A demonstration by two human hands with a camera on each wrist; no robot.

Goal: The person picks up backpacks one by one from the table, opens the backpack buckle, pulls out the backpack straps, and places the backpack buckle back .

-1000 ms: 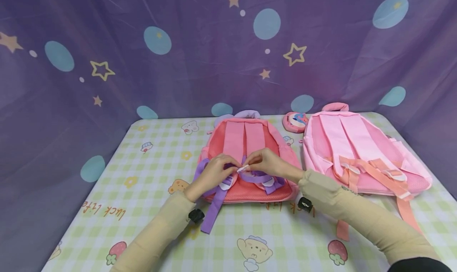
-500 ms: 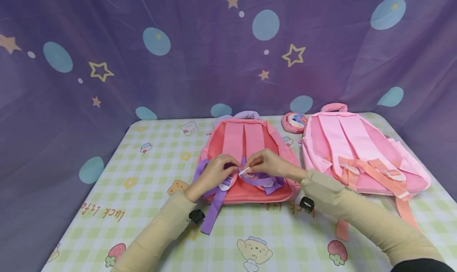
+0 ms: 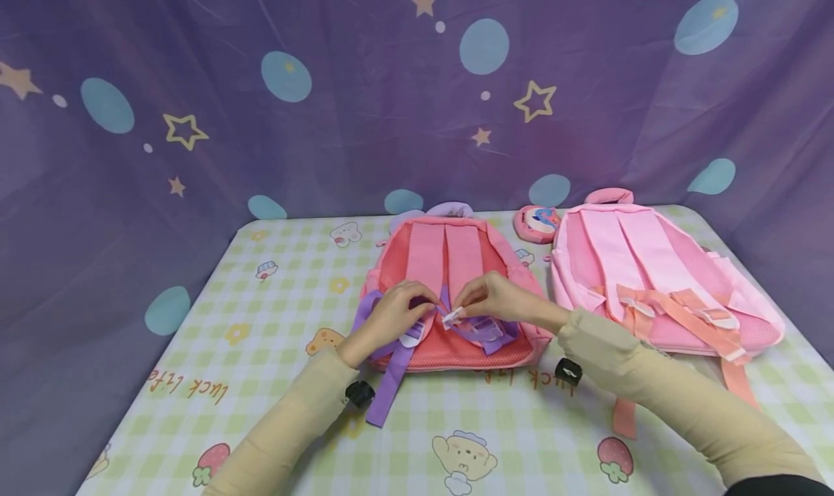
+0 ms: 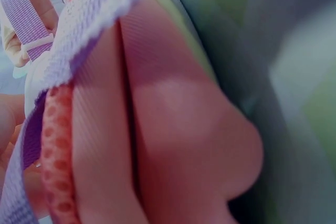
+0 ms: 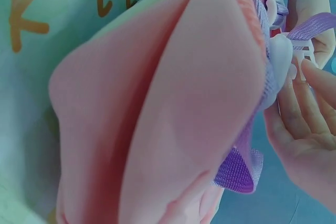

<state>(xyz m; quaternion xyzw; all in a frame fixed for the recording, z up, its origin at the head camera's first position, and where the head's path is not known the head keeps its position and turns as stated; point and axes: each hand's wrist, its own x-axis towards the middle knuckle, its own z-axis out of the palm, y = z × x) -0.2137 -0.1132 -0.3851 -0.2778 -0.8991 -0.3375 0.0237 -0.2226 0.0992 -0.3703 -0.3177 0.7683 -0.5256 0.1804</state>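
Observation:
A coral-pink backpack (image 3: 426, 362) lies on the table with its shoulder straps facing up. Over its lower part, my right hand (image 3: 498, 298) pinches a white plastic strap buckle (image 3: 452, 316) between thumb and fingers. Purple webbing (image 5: 317, 24) runs through the buckle's slots in the right wrist view. Just to the left, my left hand (image 3: 391, 318) pinches this webbing at its fingertips. Another white buckle (image 3: 413, 335) sits below the left hand, with a loose purple strap end (image 3: 389, 391) hanging onto the tablecloth. The backpack's side pocket (image 4: 178, 114) fills much of the left wrist view.
To the right lies a light pink backpack (image 3: 651, 257) with orange straps (image 3: 677, 308), their ends trailing towards the front. A small round pink pouch (image 3: 537, 224) sits between the bags at the back. Checked cloth (image 3: 287, 308) covers the table; a purple curtain (image 3: 365, 141) hangs behind it.
My right hand has shifted slightly right with the white buckle, widening the gap between the two hands' fingertips. The left hand has stayed almost in place.

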